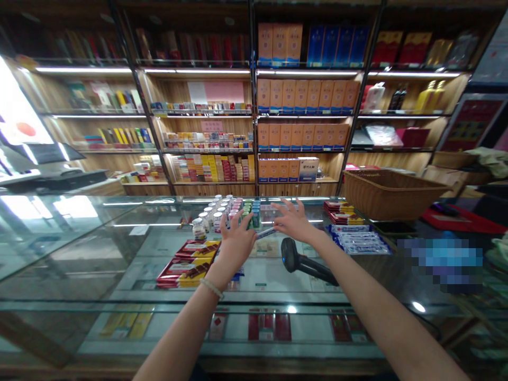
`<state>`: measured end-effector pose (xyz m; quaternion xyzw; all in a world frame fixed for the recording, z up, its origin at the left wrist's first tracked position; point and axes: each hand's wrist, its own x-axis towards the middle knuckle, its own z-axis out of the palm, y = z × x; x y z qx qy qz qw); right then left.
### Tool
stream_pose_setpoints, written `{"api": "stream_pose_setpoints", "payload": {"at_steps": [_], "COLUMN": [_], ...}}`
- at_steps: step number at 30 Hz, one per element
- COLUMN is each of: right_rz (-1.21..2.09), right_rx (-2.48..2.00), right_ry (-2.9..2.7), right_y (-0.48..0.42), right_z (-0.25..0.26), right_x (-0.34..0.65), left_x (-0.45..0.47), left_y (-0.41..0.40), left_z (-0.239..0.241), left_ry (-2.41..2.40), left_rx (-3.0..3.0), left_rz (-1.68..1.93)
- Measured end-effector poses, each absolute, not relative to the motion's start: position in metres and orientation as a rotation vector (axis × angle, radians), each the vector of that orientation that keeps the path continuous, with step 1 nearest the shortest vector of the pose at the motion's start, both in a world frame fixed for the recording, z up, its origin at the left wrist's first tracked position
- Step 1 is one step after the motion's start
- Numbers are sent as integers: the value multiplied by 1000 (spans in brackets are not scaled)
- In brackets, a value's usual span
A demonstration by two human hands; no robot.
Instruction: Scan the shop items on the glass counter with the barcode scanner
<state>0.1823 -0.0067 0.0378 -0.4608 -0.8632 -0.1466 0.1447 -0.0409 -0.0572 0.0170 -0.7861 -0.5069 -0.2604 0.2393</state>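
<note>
Both my arms reach forward over a glass counter (pixel 79 248). My left hand (pixel 236 243) hovers with fingers spread, empty, just in front of rows of small bottles and green packs (pixel 234 209). My right hand (pixel 293 221) is open too, fingers stretched out over the counter beside those packs. A thin blue-white item (pixel 266 233) lies between the two hands; neither hand grips it. A black barcode scanner (pixel 301 260) lies on the glass under my right forearm. Chocolate bars (pixel 190 262) lie stacked left of my left wrist.
A wicker basket (pixel 391 193) stands at the right on the counter. Red packs (pixel 339 211) and blue-white packs (pixel 359 241) lie near it. Shelves of boxed goods (pixel 301 111) fill the back wall. A till screen (pixel 43 153) stands at the left.
</note>
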Motion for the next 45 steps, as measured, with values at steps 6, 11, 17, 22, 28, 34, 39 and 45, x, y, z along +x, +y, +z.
{"api": "stream_pose_setpoints", "payload": {"at_steps": [6, 11, 17, 22, 28, 34, 39, 45], "right_rz": [-470, -467, -457, -512, -557, -549, -610, -683], "right_rx": [-1369, -1421, -1455, -1481, -1444, -1417, -1346, -1223], "right_ry": [-2364, -2276, -2189, -2117, -2031, -1986, -1958, -1938], "right_y": [-9, -10, -7, -4, -1, -4, -6, -6], "right_z": [33, 30, 25, 18, 7, -3, -11, -19], "right_x": [201, 219, 240, 250, 258, 258, 256, 254], "left_x": [-27, -8, 13, 25, 33, 31, 27, 26], "left_y": [-47, -37, -22, -11, -8, -8, -9, -11], "left_z": [20, 23, 27, 31, 26, 19, 19, 16], "left_ry": [-1365, -1343, -1321, -1326, -1385, -1419, -1405, -1407], "left_rx": [-2120, -2104, -2119, -2130, -2150, -2174, -2202, -2220], "left_rz": [-747, -780, -868, -889, -928, -943, -973, -951]}}
